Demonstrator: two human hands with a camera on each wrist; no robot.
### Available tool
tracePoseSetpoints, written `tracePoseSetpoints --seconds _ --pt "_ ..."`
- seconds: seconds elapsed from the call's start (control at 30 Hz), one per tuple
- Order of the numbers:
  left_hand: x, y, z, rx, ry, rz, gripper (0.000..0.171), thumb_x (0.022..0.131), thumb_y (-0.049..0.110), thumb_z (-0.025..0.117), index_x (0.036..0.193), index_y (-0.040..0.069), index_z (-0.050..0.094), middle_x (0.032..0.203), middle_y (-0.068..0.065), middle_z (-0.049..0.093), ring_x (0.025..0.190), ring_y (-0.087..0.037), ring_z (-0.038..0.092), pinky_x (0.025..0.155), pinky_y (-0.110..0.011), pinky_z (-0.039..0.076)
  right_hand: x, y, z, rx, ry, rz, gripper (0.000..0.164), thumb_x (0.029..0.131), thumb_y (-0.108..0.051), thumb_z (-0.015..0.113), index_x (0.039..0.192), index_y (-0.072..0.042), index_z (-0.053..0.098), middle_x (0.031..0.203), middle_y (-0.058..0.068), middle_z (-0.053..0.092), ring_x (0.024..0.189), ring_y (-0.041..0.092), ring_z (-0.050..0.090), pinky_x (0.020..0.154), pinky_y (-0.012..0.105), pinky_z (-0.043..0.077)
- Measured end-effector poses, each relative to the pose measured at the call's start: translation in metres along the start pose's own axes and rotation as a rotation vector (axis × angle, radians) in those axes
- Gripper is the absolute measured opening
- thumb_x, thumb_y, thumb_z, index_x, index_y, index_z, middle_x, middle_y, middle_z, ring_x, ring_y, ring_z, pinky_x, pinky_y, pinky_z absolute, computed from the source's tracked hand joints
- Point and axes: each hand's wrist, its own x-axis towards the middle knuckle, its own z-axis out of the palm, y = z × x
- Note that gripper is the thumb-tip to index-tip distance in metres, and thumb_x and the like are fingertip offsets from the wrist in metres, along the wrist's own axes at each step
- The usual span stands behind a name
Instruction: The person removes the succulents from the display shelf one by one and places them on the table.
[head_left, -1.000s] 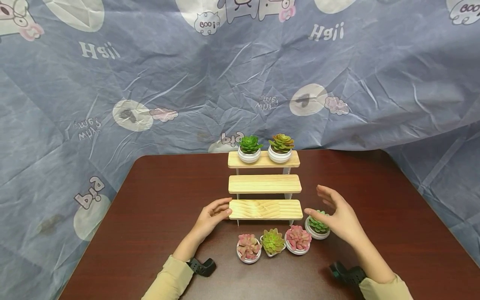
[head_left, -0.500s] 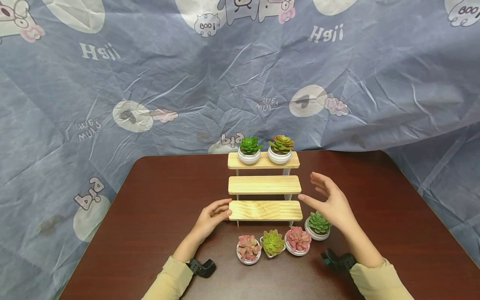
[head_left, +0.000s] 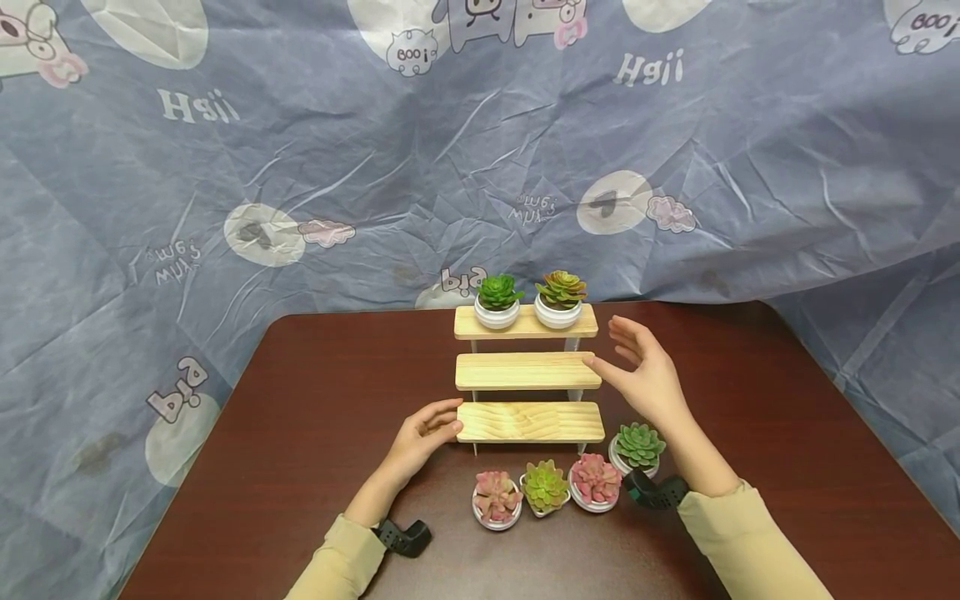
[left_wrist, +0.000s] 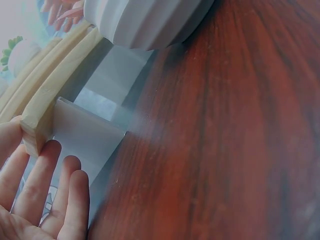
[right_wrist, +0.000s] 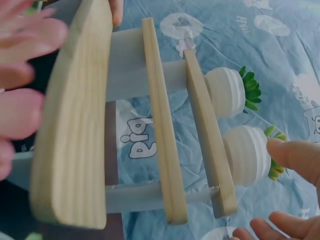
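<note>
A three-tier wooden display stand [head_left: 528, 421] with pale boards and translucent supports stands on the dark table. The left hand [head_left: 422, 437] holds the left end of its lowest board; in the left wrist view, fingertips [left_wrist: 52, 147] touch that board's end. On the top board sit two potted succulents, a green one [head_left: 498, 300] and a yellow-green one [head_left: 559, 298]. The right hand [head_left: 641, 375] is raised by the stand's right side, thumb and fingers apart, holding nothing. Its thumb [right_wrist: 290, 154] appears near the yellow-green succulent's white pot [right_wrist: 245, 155] in the right wrist view.
Before the stand are a pink succulent [head_left: 497, 498], a lime one [head_left: 545, 486], another pink one [head_left: 595, 481] and a green one [head_left: 637, 447], all in white pots. A blue patterned cloth [head_left: 360, 167] hangs behind the table [head_left: 337, 367].
The right hand has moved forward and slightly left, from above the green succulent at the right to beside the upper boards. The left hand has stayed at the lowest board.
</note>
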Motion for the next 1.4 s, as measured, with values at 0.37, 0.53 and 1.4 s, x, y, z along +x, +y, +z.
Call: tracePoseSetpoints --seconds 0.37,0.53,1.4 --pt "0.000 0.001 0.001 -0.005 -0.003 -0.001 0.042 0.092 0.002 0.058 0.130 -0.011 0.047 0.116 -0.030 0.057 0.094 -0.010 0.061 0.082 -0.029 0.053 0.016 -0.012 0.011 0.062 0.031 -0.029 0.073 0.080 -0.019 0.076 0.138 0.003 0.038 0.136 0.021 0.045 0.125 0.034 0.043 0.102 0.041 0.038" --pt "0.000 0.001 0.000 0.000 -0.001 0.000 0.042 0.092 0.002 0.058 0.130 -0.011 0.047 0.116 -0.029 0.057 0.094 -0.009 0.061 0.082 -0.029 0.053 0.022 -0.014 0.014 0.063 0.056 -0.041 0.073 0.081 -0.019 0.076 0.139 0.001 0.038 0.137 0.019 0.045 0.125 0.032 0.044 0.102 0.040 0.038" --pt "-0.001 -0.001 0.000 0.002 0.007 0.002 0.041 0.092 0.003 0.059 0.130 -0.009 0.049 0.116 -0.027 0.058 0.095 -0.009 0.061 0.083 -0.032 0.053 0.050 -0.025 0.035 0.003 0.010 0.057 0.075 0.079 -0.026 0.077 0.139 0.000 0.039 0.131 0.021 0.049 0.116 0.033 0.053 0.095 0.039 0.046"
